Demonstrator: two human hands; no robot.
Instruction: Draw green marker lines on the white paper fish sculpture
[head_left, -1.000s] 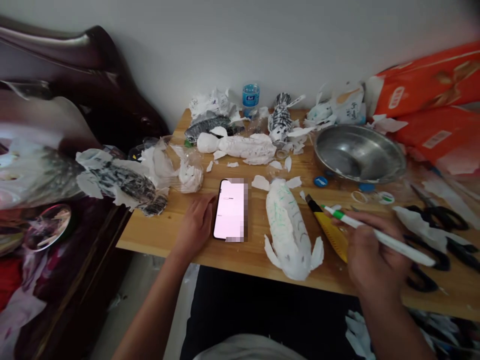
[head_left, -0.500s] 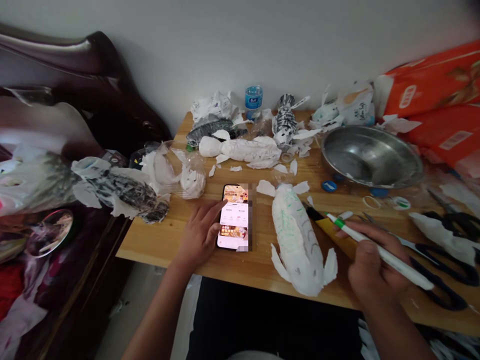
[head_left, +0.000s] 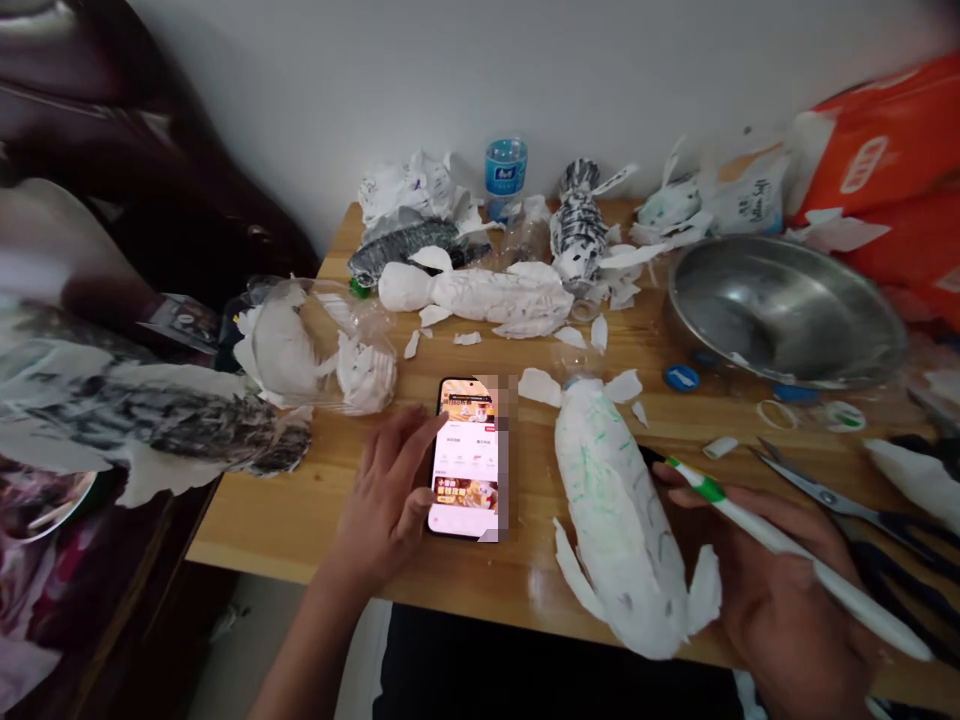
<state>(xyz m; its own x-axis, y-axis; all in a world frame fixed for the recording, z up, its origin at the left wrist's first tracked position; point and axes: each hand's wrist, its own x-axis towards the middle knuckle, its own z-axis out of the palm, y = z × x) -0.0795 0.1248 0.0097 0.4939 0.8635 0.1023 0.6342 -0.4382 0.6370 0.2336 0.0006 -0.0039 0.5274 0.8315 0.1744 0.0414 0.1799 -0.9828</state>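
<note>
My left hand rests on the bench near its front edge, fingers spread loosely, with the thumb touching the left side of the phone, which lies flat with its screen lit. My right hand is at the front edge further right, its fingers pinching a white pen with a green band, the tip pointing toward the white paper fish. That fish lies between my two hands, just right of the phone, its tail toward the front edge and touching my right hand's side. Scissors lie just beyond my right hand. A steel bowl sits toward the back right corner, and another white paper fish lies near the back edge.
</note>
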